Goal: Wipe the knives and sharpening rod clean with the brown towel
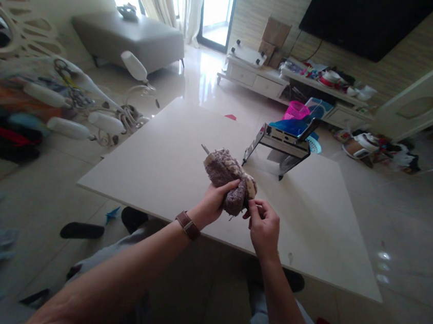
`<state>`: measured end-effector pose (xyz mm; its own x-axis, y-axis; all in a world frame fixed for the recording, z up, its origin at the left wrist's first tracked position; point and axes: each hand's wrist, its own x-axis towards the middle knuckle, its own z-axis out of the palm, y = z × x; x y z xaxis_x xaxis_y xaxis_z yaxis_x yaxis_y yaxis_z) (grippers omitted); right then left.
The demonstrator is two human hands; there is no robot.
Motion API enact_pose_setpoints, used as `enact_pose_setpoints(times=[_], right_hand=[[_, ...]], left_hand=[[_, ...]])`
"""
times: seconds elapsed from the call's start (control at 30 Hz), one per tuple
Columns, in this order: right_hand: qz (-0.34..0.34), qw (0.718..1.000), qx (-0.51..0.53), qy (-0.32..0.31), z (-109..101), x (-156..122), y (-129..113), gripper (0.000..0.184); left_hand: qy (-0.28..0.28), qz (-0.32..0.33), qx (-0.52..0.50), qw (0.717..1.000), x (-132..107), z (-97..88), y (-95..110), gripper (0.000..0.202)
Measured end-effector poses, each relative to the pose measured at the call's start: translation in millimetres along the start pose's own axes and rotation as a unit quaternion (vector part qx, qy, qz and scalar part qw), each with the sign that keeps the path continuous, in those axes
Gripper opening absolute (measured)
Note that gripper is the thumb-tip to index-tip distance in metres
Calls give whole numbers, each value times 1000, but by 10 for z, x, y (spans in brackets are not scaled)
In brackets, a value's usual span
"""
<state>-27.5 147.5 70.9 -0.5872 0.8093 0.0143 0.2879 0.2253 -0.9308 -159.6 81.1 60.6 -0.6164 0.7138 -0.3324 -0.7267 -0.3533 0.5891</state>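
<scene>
My left hand (212, 202) is wrapped round a fuzzy brown-and-cream knitted bundle (227, 176), holding it just above the near part of a white table (168, 177). A thin grey needle tip (205, 149) sticks out of the bundle's far end. My right hand (263, 222) is right beside it, its thumb and fingers pinched at the bundle's lower edge on something too small to make out. A brown watch strap (187, 225) sits on my left wrist.
A black metal stand (280, 145) sits on the table's far side. A chandelier with white lamps (90, 107) lies on the floor at left. A pink basket (296, 110) and blue items lie before a cluttered white TV cabinet (271, 82). Dark slippers (81, 230) lie under the table.
</scene>
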Motion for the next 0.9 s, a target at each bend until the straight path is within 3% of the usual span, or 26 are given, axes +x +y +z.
enact_pose_setpoints(times=[0.3,0.9], right_hand=[[-64,996,-56,-10,22,-40,-60,31],[-123,982,-140,35,-38,-27,11,22]], left_hand=[[77,44,20,996,51,-7,28,52],[96,136,-12,986,262,-172,478,46]])
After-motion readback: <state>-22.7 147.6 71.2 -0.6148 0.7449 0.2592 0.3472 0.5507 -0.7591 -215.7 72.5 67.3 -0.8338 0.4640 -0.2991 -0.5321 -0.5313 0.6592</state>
